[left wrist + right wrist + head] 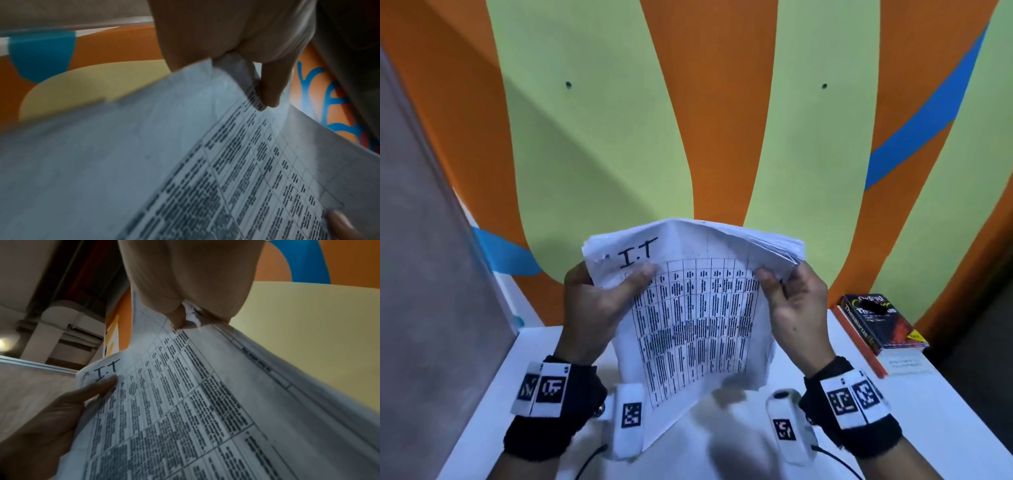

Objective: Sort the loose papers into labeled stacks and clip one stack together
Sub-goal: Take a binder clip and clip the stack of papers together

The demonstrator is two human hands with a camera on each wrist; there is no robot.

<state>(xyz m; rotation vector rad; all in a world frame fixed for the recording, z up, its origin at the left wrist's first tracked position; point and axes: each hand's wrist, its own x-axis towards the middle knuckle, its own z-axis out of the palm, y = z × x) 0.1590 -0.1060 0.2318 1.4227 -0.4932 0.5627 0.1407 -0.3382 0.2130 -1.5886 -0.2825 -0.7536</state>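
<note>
**Stack held up by its two top corners**

While I watched the feeds, the left hand [599, 301] pinched the upper left corner of the stack of papers [698, 322], thumb pressed on the front sheet just under the handwritten "I.T" label [637, 253], the other fingers curled behind. The stack hung down from both grips toward the white table [945, 411], its long axis roughly upright and tilted, the lower end dropping between the two wrists and clear of the surface as far as I could judge. The right hand [796, 308] pinched the upper right corner, where the sheet edges fanned apart; in the right wrist view its thumb [176, 319] sat on the printed grid. I judged both hands equally near the top edge, so squaring that edge looked like the coming move, and the fanned right corner the likelier place for a clip.

Counted: one stack, sheets too many and too close to number; one label; two hands; one dark book [881, 323] lying at the table's right edge. No clip showed anywhere.
</note>
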